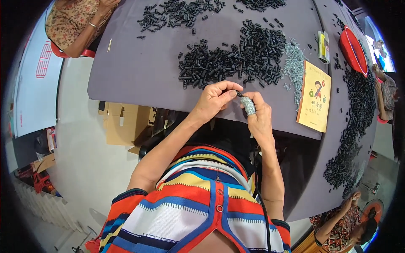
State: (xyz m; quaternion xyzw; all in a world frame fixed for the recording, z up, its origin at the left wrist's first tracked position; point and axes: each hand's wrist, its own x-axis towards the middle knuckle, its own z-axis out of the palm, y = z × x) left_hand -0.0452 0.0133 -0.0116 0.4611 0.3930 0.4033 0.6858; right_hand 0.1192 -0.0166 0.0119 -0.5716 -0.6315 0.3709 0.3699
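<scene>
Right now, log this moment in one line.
Left hand: pinches small black piece; right hand: at it, grey wrap on one digit; table: black pile, clear pieces, yellow booklet

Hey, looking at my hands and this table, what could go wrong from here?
The small black piece at the fingertips of your left hand and right hand might slip and fall, since you're working at the table's near edge. The clear pieces lie beside the black pile, so the two could mix. Nudging the yellow notebook might scatter the clear pieces along its left side.
</scene>
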